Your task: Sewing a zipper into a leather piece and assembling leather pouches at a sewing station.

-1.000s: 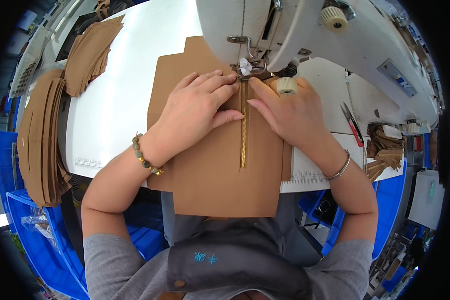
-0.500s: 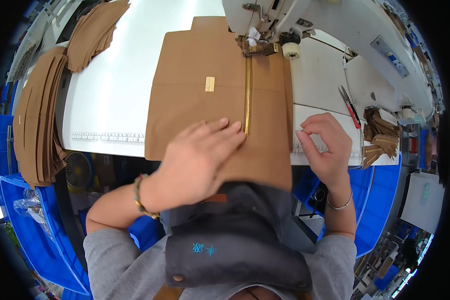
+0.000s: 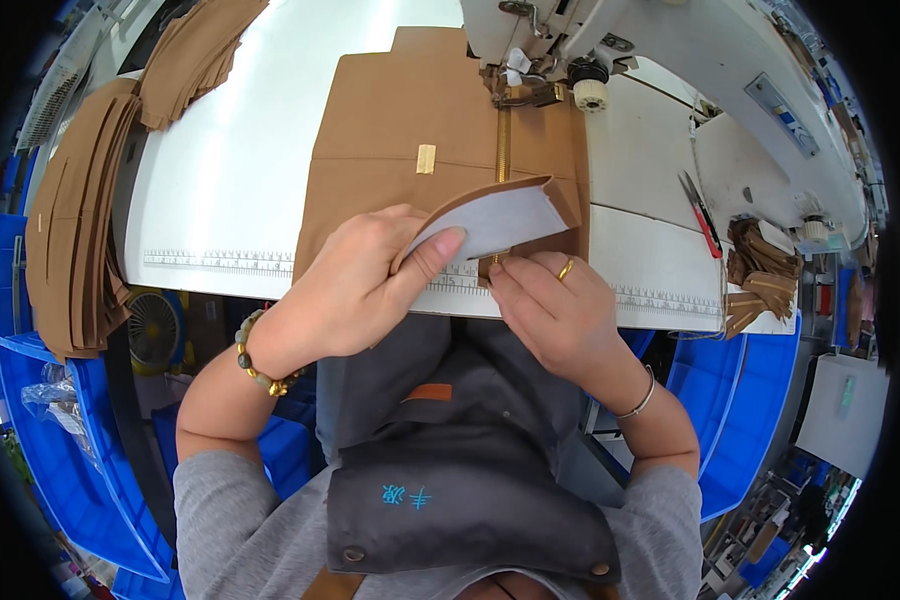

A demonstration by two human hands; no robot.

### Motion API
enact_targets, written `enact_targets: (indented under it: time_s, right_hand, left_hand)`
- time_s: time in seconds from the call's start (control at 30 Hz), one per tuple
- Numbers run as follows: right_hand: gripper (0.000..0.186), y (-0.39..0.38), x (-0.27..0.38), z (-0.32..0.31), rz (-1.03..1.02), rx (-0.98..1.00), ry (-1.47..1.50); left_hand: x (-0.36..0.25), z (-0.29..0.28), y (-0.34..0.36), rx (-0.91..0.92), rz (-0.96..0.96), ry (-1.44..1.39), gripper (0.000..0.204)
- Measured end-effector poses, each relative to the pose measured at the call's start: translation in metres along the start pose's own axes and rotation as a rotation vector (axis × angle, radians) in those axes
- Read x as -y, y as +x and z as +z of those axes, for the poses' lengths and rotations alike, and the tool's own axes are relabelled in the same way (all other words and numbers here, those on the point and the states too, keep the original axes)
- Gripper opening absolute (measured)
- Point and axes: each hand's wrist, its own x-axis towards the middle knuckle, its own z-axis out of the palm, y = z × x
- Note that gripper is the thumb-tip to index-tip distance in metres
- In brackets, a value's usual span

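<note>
A large brown fabric panel (image 3: 370, 125) lies under the head of a sewing machine (image 3: 530, 60). A gold-toothed zipper (image 3: 503, 150) runs down it from the presser foot. My left hand (image 3: 365, 270) pinches the panel's near edge between thumb and fingers, lifting and folding it back so its pale underside (image 3: 500, 222) shows. Close to the zipper's near end my right hand (image 3: 560, 305) is closed, fingertips pressed together at the zipper and the fabric there. A small cream patch (image 3: 426, 159) is on the panel, left of the zipper.
Stacks of brown fabric pieces (image 3: 75, 220) hang over the table's left edge. Red-handled scissors (image 3: 705, 225) and a bundle of brown zipper pieces (image 3: 765, 265) lie at right. Blue bins (image 3: 90, 450) flank me below the white table (image 3: 210, 200), which has a printed ruler.
My left hand, flat on the panel before, has taken its near edge and folded it up. My right hand has moved left from the panel's side to the zipper's near end.
</note>
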Motion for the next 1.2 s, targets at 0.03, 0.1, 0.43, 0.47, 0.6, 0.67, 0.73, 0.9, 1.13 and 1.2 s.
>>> enact_targets:
  time_s: [0.03,0.1,0.43,0.47,0.6,0.67,0.73,0.9,1.13,1.2]
  right_hand:
    - [0.025,-0.002,0.001,0.001,-0.013,-0.009,-0.014]
    - [0.023,-0.007,0.003,0.002,-0.024,-0.017,-0.028]
    - [0.038,-0.038,0.003,0.016,0.036,-0.063,0.120]
    - [0.038,-0.039,0.002,0.017,0.026,-0.074,0.127]
    - [0.038,-0.039,0.001,0.016,-0.014,-0.085,0.093]
    - [0.039,-0.039,0.001,0.016,-0.016,-0.082,0.099]
    - [0.038,-0.040,0.002,0.018,-0.013,-0.101,0.099]
    - [0.032,-0.046,0.004,0.011,-0.065,-0.128,0.041]
    - [0.022,-0.041,-0.015,-0.057,0.100,-0.093,0.114]
    - [0.022,-0.029,-0.021,-0.054,0.178,-0.134,0.096]
  left_hand:
    - [0.001,0.000,0.000,0.008,-0.005,0.016,0.045]
    - [0.004,0.004,-0.001,0.006,0.029,0.004,0.035]
    - [0.020,0.042,-0.020,-0.196,0.482,0.583,0.058]
    - [0.020,0.043,-0.019,-0.194,0.485,0.607,0.057]
    - [0.021,0.045,-0.019,-0.202,0.491,0.620,0.056]
    - [0.021,0.045,-0.018,-0.183,0.477,0.619,0.055]
    - [0.022,0.045,-0.017,-0.191,0.497,0.621,0.056]
    - [0.018,0.045,-0.020,-0.150,0.528,0.770,0.063]
    - [0.011,0.044,-0.025,-0.072,0.485,0.758,0.076]
    - [0.012,0.044,-0.025,-0.060,0.490,0.752,0.073]
